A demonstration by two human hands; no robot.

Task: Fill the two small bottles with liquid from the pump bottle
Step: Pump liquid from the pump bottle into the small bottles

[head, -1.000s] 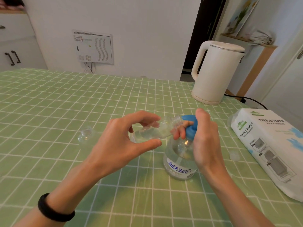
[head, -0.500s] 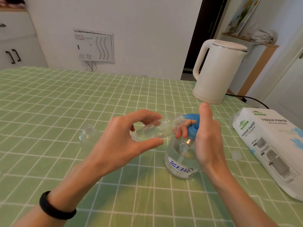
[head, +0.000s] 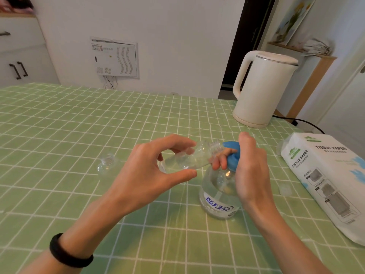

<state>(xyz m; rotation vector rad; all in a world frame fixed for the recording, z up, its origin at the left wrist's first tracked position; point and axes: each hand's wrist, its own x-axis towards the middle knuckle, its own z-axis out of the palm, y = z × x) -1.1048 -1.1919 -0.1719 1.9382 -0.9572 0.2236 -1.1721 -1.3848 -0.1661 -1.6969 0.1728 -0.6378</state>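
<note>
The small bottle was found off the table, pinched between the thumb and curled fingers of the left hand. It was gripped around its lower body. Its neck and open mouth projected to the right, beyond the fingertips. Its long axis was noted as close to horizontal, with the base at the left and slightly lower and the threaded mouth at the right and slightly higher. The mouth was pointed at the tip of the blue pump head and lay just beside it; contact could not be confirmed. Clear liquid was seen lying along the lower side of the bottle. The pump bottle was recorded upright on the table, below and to the right of the small bottle, its label turned toward the camera. The right hand was closed on the pump head, with fingers curled beneath the nozzle and the thumb raised above it. A second bottle, uncapped, was recorded upright on the table to the left, well apart from both hands. A clear cap was noted on the table beside the tissue pack at the right. A white kettle was recorded at the far right. A black band was noted on the left wrist.
</note>
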